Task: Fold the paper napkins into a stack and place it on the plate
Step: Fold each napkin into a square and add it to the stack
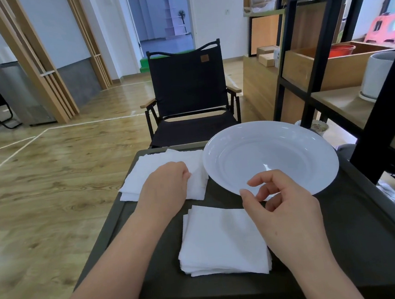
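So the unfolded napkins (162, 174) are being kept at the far left of the dark counter (344, 227), probably as the supply pile, and one is being pinched at its right edge by the left hand (168, 183), fingers curled on it. The folded stack (222, 241) is being built up front, just below the white plate (312, 152), likely for a short transfer. Nothing is being held by the right hand (281, 204); its fingers are loosely apart over the plate's near rim.

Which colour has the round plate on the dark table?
The round plastic-looking plate is plain white, without pattern; the head view shows it.
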`<state>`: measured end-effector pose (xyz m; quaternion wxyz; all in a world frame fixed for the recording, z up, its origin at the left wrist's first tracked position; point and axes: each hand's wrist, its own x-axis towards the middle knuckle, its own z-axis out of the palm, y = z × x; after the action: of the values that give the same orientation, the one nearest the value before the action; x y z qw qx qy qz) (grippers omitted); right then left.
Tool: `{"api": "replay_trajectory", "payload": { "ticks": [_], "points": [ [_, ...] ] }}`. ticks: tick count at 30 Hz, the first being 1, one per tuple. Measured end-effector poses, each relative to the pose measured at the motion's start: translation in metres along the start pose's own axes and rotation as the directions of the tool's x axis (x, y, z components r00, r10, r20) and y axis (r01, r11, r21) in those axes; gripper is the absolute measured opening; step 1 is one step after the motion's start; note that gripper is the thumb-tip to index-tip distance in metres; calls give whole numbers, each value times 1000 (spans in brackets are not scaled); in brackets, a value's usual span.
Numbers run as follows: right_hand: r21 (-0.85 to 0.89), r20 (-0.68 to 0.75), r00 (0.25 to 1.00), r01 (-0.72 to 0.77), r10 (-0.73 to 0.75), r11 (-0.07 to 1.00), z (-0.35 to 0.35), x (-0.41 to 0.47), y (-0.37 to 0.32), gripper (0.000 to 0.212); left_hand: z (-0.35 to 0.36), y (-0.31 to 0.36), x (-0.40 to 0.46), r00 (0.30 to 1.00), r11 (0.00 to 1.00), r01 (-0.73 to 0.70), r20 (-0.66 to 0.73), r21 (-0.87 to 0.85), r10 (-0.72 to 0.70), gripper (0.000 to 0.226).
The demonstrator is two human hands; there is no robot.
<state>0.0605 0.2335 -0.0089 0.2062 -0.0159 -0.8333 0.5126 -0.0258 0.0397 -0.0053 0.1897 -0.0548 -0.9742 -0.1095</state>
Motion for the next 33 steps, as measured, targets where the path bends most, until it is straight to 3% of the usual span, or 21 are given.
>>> {"api": "replay_trajectory", "payload": {
  "ticks": [3,6,7,10,12,17,19,22,25,28,30,32,33],
  "points": [
    [14,5,1000,-7,7,1000,1,0,0,19,-16,-2,-1,980,985,28,-192,-172,-61,20],
    [38,26,1000,-9,8,999,3,-1,-2,15,-43,0,-4,947,879,69,-246,-472,-207,25],
    [70,36,999,-8,5,998,4,-1,-3,13,-52,1,-6,941,781,77,-213,-619,-262,28],
    [227,115,993,-13,-13,974,5,-3,-10,20,-81,11,-21,958,329,76,-23,-941,-286,40],
    [270,195,980,-9,-45,963,7,-4,-15,41,-96,18,-34,972,137,76,42,-988,-232,38],
    [296,205,979,-49,-14,954,9,-3,-23,74,-108,30,-54,977,8,99,96,-995,-191,39],
    [418,213,971,-189,106,889,6,-4,-27,78,-107,33,-58,969,-42,116,122,-992,-216,35],
    [662,459,858,-503,230,556,0,-5,-27,64,-99,43,-64,963,-34,143,147,-989,-227,29],
    [710,582,782,-623,224,329,3,-5,-21,31,-87,60,-71,975,99,145,125,-984,-186,30],
    [707,625,742,-670,244,226,4,-5,-15,25,-73,61,-81,974,314,28,-45,-949,-221,31],
    [689,670,713,-701,208,184,0,-5,-12,28,-66,52,-86,943,410,39,-102,-911,-317,35],
    [673,694,711,-697,116,246,-6,-3,-9,22,-62,45,-88,931,334,207,81,-919,-356,51],
    [667,694,714,-685,88,295,-8,-2,-8,29,-60,43,-89,926,277,304,215,-912,-310,59]
  ]
}}
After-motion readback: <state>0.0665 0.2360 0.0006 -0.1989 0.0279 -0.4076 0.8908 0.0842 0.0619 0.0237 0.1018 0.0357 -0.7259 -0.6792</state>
